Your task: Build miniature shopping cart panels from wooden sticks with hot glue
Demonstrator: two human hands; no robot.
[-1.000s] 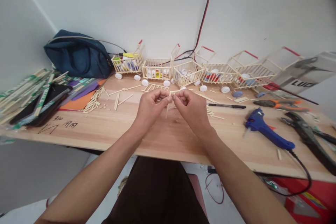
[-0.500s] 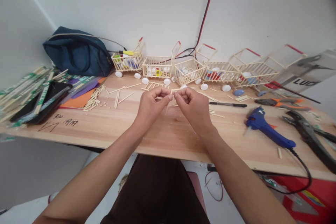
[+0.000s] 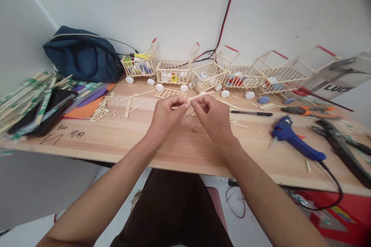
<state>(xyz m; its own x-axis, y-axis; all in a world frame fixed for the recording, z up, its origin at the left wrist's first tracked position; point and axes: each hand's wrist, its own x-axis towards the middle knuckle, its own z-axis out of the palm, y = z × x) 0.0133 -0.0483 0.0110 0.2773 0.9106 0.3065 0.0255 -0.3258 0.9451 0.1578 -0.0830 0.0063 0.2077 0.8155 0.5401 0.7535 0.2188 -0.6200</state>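
Observation:
My left hand [image 3: 166,117] and my right hand [image 3: 212,117] meet above the middle of the wooden table [image 3: 185,144]. Both are pinched together on a small piece made of thin wooden sticks [image 3: 189,102]; most of it is hidden by my fingers. Behind my hands a row of little stick carts with white wheels [image 3: 174,73] stands along the wall. A flat ladder-like stick panel [image 3: 170,93] lies just beyond my left hand.
A blue glue gun [image 3: 292,141] with a black cord lies to the right, next to pliers [image 3: 311,112] and a black pen [image 3: 251,113]. At the left are a blue bag [image 3: 81,56], loose sticks [image 3: 101,110], coloured sheets and packs of chopsticks [image 3: 26,98].
My hands have stayed together on the stick piece; only the view has tipped slightly, so everything sits a little higher in the picture.

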